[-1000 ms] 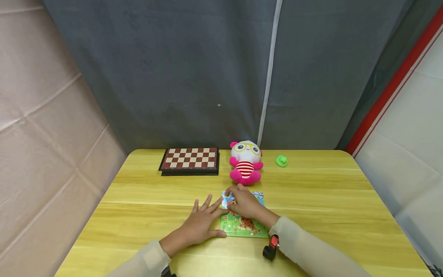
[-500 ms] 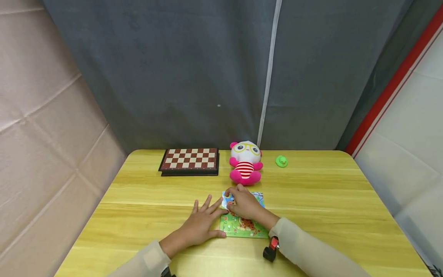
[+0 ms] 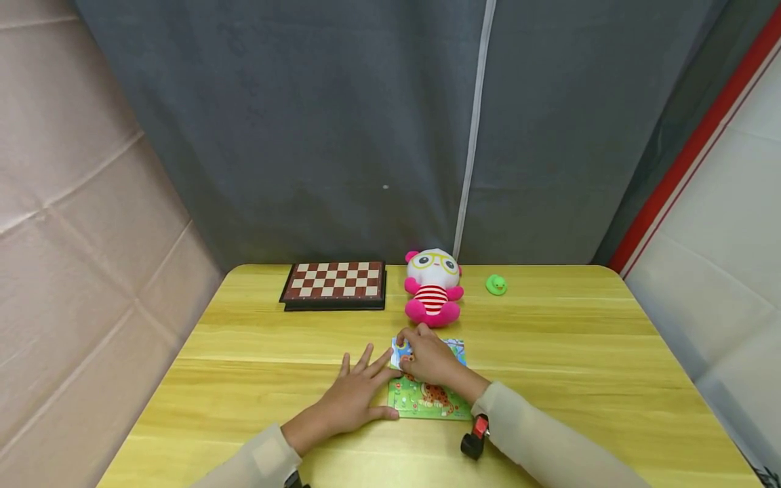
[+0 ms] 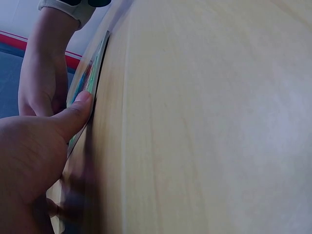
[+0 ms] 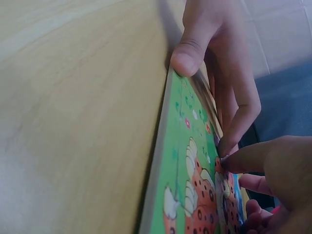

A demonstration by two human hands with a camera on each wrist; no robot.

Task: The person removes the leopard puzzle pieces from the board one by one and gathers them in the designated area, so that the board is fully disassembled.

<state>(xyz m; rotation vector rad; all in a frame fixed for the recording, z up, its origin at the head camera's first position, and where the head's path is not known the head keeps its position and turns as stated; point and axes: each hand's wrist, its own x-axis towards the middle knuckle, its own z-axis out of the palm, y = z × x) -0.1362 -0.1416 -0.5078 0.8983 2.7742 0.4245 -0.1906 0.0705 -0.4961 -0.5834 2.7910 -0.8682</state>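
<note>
A flat jigsaw puzzle (image 3: 421, 403) with an orange spotted animal on green lies on the table, faint seams showing in its picture. My left hand (image 3: 354, 396) is spread along its left side. The left thumb (image 5: 187, 58) rests on the near corner, and a left fingertip touches the side edge. Over the upper part of the puzzle, my right hand (image 3: 433, 359) bends down, thumb and index finger pinching at a piece near the upper left. The right thumb (image 5: 241, 158) meets the picture close to a left fingertip. My right palm hides part of the picture.
Behind the puzzle sits a pink and white plush toy (image 3: 432, 288) with a striped body. A checkered board box (image 3: 334, 285) stands at the back left, and a small green rubber duck (image 3: 497, 285) at the back right. A grey curtain (image 3: 305, 135) hangs behind the table (image 3: 549, 352).
</note>
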